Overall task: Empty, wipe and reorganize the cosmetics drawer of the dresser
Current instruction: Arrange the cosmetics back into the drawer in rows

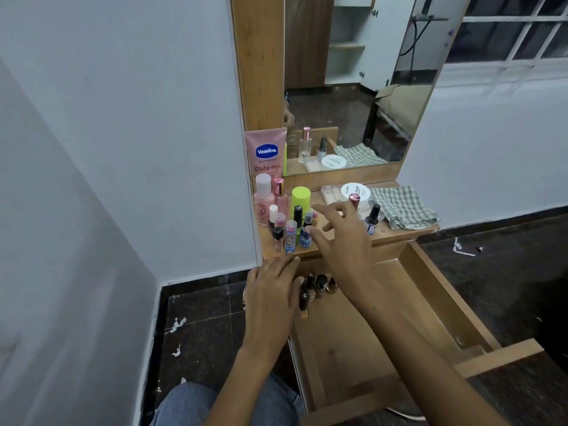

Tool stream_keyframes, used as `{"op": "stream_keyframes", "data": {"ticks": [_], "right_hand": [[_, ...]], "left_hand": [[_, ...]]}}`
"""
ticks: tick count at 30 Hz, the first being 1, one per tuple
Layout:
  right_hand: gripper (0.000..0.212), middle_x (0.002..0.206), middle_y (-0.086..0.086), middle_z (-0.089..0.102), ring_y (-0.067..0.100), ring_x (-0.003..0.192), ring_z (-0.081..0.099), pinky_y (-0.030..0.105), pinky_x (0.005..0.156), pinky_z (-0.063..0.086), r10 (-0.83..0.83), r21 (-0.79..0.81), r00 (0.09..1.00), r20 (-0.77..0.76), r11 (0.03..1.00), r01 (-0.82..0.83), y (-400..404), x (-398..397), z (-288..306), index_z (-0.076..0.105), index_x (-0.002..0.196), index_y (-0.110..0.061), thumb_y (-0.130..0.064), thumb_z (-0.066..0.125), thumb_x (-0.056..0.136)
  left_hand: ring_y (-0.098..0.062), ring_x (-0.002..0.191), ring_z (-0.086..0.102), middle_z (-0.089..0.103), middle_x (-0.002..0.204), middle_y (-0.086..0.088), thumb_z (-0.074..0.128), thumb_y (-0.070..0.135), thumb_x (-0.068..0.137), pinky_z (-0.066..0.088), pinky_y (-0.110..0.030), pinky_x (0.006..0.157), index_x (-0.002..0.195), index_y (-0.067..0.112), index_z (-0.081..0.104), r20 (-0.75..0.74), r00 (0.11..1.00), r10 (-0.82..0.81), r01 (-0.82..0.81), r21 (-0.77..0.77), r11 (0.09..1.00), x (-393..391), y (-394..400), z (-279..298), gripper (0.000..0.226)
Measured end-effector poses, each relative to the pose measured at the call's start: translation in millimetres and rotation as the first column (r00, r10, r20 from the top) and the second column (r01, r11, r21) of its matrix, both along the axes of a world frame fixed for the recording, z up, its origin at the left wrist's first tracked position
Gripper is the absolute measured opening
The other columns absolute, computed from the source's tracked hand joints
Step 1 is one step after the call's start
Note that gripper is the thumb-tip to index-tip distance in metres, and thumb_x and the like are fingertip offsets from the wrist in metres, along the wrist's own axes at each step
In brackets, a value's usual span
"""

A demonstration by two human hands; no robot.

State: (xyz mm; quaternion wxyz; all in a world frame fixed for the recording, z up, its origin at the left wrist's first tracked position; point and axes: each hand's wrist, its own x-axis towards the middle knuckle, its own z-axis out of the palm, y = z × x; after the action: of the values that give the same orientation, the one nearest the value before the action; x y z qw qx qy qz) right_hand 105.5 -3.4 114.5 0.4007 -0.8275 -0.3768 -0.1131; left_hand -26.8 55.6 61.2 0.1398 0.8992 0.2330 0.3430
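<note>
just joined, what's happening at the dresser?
A person is sorting cosmetics at a dresser with its drawer pulled open. Most bottles and tubes, including a Vaseline tube, stand on the dresser top, next to a checked cloth. A few dark small bottles sit at the drawer's back left. The left hand rests by those with fingers straight; the right hand hovers open over the top's bottles, holding nothing.

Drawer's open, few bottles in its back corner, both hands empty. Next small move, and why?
Probably the left hand curls round one of the dark bottles beside it in the drawer and lifts it onto the dresser top. Most cosmetics already stand there, and the checked cloth lies unused.
</note>
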Motion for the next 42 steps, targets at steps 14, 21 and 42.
{"op": "stream_keyframes", "data": {"ticks": [14,21,42], "right_hand": [[0.016,0.081,-0.008,0.07,0.009,0.076,0.066,0.035,0.071,0.053,-0.093,-0.008,0.991,-0.099,0.996,0.093,-4.1,16.3,11.0,0.062,0.085,-0.021,-0.02,0.076,0.078],[0.018,0.084,-0.006,0.07,0.01,0.077,0.066,0.035,0.071,0.053,-0.114,-0.02,0.99,-0.086,0.993,0.112,-1.1,24.9,10.7,0.061,0.088,-0.02,-0.021,0.076,0.079],[0.026,0.114,0.001,0.066,0.026,0.088,0.065,0.034,0.06,0.05,0.205,-0.267,0.939,0.275,0.955,-0.13,15.1,14.4,20.3,0.068,0.107,-0.014,-0.01,0.068,0.081]], "left_hand": [[-0.021,0.127,0.05,0.055,0.135,-0.008,0.068,0.036,0.08,0.034,-0.047,0.103,0.126,0.011,0.06,-0.287,0.958,-0.015,0.079,0.214,0.974,20.0,0.5,-28.5,0.053],[-0.021,0.123,0.054,0.059,0.131,-0.009,0.08,0.041,0.069,0.039,-0.045,0.1,0.122,0.01,0.063,-0.328,0.944,0.022,0.057,0.229,0.972,24.6,0.6,-31.8,0.064],[-0.018,0.137,0.037,0.04,0.147,-0.006,0.063,0.038,0.087,0.018,-0.039,0.11,0.138,0.01,0.047,-0.385,0.919,-0.083,0.132,0.102,0.986,19.8,6.0,-23.9,0.061]]}}
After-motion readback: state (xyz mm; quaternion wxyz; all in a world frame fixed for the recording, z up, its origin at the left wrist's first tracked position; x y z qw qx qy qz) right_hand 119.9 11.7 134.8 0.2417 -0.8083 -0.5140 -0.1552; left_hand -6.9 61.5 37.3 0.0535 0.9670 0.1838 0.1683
